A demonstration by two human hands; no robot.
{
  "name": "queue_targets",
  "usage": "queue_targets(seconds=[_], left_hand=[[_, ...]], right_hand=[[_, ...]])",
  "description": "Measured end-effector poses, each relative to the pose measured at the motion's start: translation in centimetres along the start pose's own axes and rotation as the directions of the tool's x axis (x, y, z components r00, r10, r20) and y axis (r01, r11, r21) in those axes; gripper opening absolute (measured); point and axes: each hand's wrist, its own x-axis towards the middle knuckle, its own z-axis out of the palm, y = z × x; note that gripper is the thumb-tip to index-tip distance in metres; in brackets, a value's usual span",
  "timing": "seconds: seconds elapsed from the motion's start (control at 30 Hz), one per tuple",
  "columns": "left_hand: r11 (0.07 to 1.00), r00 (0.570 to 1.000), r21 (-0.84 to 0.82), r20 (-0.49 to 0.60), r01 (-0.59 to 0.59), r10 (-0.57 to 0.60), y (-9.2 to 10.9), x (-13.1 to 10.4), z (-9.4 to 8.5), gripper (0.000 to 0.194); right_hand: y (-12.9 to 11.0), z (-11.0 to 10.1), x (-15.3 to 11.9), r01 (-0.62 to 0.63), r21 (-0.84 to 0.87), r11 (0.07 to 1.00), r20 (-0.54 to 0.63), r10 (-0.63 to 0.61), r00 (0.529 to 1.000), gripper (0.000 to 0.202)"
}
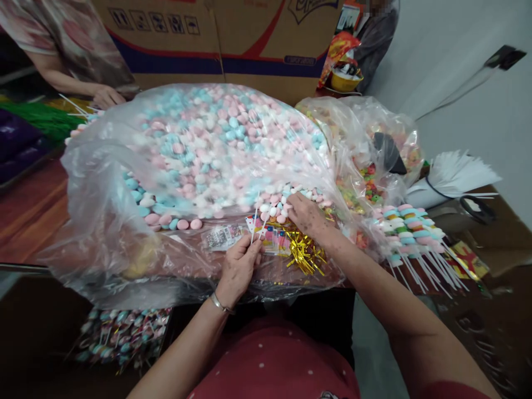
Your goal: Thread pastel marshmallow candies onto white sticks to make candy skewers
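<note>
My left hand (240, 265) has its fingers closed round thin white sticks (256, 221) that point up toward a large clear bag (233, 149) of pink, blue and white candies. To its right, my right hand (308, 217) reaches into loose candies (274, 208) at the bag's opening; its fingertips are partly hidden among them. Gold tinsel strips (306, 252) lie just below my right wrist. Printed packets (224, 237) rest flat beside my left hand.
Finished candy skewers (411, 230) lie at the right, near scissors (477, 209) and a bundle of white sticks (457, 174). A big cardboard box (220, 44) stands behind. Another person's hand (107, 97) is at the upper left. More skewers fill a box (120, 332) below the table.
</note>
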Motion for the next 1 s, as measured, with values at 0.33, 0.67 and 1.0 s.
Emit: queue_targets(seconds=[0.33,0.67,1.0], left_hand=[[0.999,0.996,0.052,0.085,-0.006,0.002,0.7,-0.4,0.1,0.031],[0.985,0.994,0.166,0.103,-0.044,0.027,0.5,-0.7,0.0,0.030],[0.970,0.991,0.232,0.130,-0.074,0.044,0.6,-0.7,-0.2,0.033]], right_hand=[[2.3,-0.6,-0.6,-0.063,0.142,0.988,-0.093,0.076,0.993,0.015],[1.9,1.0,0.3,0.148,0.055,0.987,0.033,-0.150,0.988,0.022],[0.7,0.2,0.6,0.074,-0.127,0.989,0.159,-0.053,0.986,0.025]])
